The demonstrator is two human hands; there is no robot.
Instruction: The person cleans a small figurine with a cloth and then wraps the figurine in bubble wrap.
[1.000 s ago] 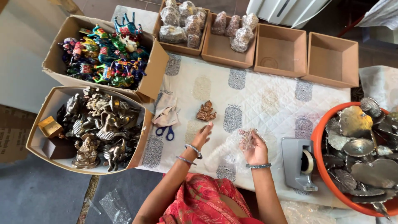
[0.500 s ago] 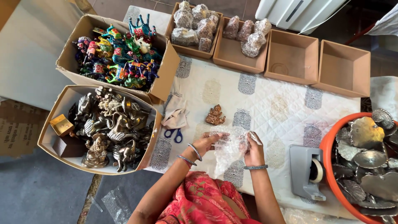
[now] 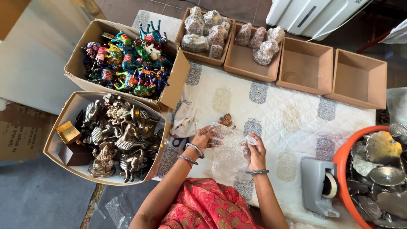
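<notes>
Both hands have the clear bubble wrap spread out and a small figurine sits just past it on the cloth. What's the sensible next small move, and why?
Probably lay the bubble wrap flat and bring the small brass figurine onto it. The left hand and right hand hold the sheet open by its edges, the figurine stands bare just beyond it, and the far box already holds wrapped bundles.

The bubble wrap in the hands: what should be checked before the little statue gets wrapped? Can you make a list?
1. Clear bubble wrap sheet held by both hands: ok, left hand and right hand each grip an edge.
2. Sheet spread flat: not ok, it looks crumpled between the hands.
3. Small brown metal figurine within reach: ok, it stands on the white quilted cloth just beyond the wrap.
4. Grey tape dispenser nearby: ok, at the right, tape roll in it.
5. Empty cardboard tray free for it: ok.
6. Blue-handled scissors handy: cannot tell, mostly hidden.
</notes>
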